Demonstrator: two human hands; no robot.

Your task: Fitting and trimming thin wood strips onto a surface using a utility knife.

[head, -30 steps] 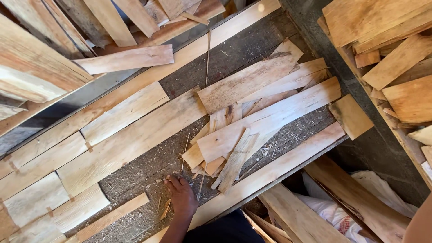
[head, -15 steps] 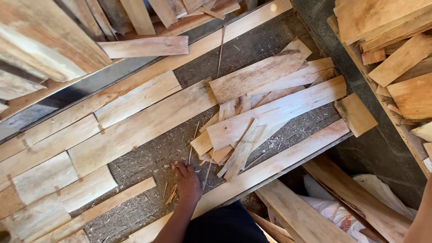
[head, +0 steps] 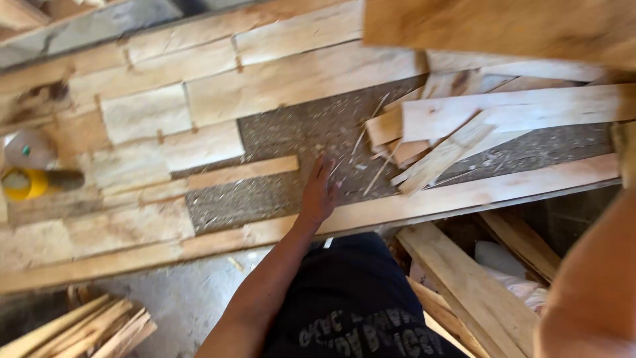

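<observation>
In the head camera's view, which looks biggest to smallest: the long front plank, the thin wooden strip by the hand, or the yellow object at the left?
1. Long front plank
2. Thin wooden strip
3. Yellow object, though blurred and partly cut off by the frame edge.

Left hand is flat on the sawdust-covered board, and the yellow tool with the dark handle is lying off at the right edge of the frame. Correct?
Not quite. The left hand does rest on the sawdust-covered board, but the head view shows the yellow tool at the left edge, not the right.
</observation>
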